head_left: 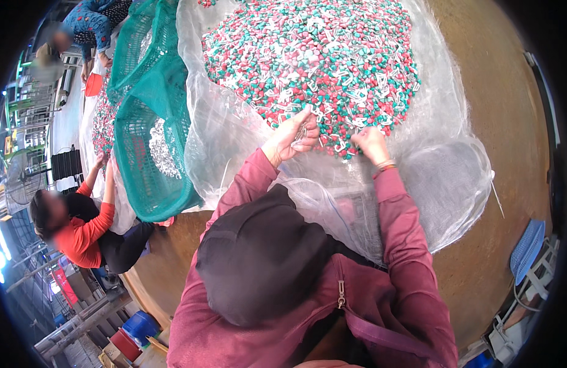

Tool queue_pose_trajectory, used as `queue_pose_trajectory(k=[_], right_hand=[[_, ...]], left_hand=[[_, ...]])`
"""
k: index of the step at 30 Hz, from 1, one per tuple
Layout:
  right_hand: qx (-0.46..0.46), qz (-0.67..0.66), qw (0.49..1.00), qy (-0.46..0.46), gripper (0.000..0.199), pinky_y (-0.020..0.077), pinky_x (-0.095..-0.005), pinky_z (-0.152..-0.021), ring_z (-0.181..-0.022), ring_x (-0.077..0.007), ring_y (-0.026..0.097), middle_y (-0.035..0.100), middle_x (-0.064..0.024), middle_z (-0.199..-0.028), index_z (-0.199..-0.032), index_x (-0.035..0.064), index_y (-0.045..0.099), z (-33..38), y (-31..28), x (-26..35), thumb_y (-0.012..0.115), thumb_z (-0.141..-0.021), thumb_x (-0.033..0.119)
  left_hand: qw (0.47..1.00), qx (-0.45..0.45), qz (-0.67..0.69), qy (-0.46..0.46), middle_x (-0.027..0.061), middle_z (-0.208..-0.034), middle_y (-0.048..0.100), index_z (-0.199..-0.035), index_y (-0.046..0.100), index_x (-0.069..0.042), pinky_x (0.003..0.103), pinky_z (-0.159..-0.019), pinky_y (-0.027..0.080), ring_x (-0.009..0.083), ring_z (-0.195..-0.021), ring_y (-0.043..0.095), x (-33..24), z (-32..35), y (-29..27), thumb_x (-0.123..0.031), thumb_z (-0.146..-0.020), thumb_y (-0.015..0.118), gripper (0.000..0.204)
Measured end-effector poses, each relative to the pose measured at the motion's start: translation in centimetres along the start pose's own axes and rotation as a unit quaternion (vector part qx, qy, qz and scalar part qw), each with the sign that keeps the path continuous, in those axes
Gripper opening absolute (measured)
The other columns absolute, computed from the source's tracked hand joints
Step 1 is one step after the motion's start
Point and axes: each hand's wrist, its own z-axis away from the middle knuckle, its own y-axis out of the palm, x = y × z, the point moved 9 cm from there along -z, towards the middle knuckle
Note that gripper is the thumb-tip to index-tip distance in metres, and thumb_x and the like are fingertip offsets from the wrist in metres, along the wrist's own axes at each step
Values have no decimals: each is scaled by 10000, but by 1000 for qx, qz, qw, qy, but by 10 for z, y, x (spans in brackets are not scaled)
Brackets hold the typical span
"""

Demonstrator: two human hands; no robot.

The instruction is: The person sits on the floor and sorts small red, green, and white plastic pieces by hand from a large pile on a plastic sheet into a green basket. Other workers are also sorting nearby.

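A wide heap of small red, pink, green and white pieces (320, 58) lies on a translucent white mesh sheet (219, 116). White looped, clip-like pieces are mixed through it. At the heap's near edge, my left hand (294, 137) is curled, palm partly up, around a few pale clip-like pieces. To its right, my right hand (373, 147) reaches down to the same edge with its fingers drawn together. Whatever its fingertips pinch is too small to make out.
Two green mesh-lined baskets (150, 205) stand to the left, the nearer one holding white pieces (163, 150). Beyond them, a person in orange (87, 230) and another in blue (90, 24) work at a second heap (104, 119). A blue woven chair (528, 250) stands far right.
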Motion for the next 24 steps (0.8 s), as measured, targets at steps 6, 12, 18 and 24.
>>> queue_pose_trajectory(k=[6,12,18,24], right_hand=[[232,-417,879,8,241,321,-181,-473,-623,-30,460,539,54,-807,-1047,93,578,31,-25,50,651,-856,220],[186,-38,955,-228,108,460,-298,-581,-638,-151,537,545,-40,-710,-880,41,558,47,-4,156,549,-803,117],[-80,407,810,-414,221,408,-467,-853,-1014,-333,489,532,-161,-1045,-980,-4,576,104,61,244,548,-773,70],[-77,227,837,-492,352,380,-444,-945,-1121,-339,472,507,-159,-1158,-1132,28,554,143,0,311,612,-785,53]], left_hand=[[998,-19,59,-14,210,-935,622,-966,597,-6,370,-587,566,314,-784,653,22,-18,-30,-628,-890,427,650],[995,34,96,-21,197,-1316,447,-1285,449,-94,599,-955,418,379,-1123,533,40,-31,-6,-583,-936,335,611],[967,64,191,153,101,-1121,620,-1100,595,-42,408,-952,441,238,-1044,583,1,-35,-30,-306,-973,356,378],[851,139,442,247,94,-761,577,-841,576,-64,318,-548,522,211,-658,581,-126,35,-44,-214,-898,470,193]])
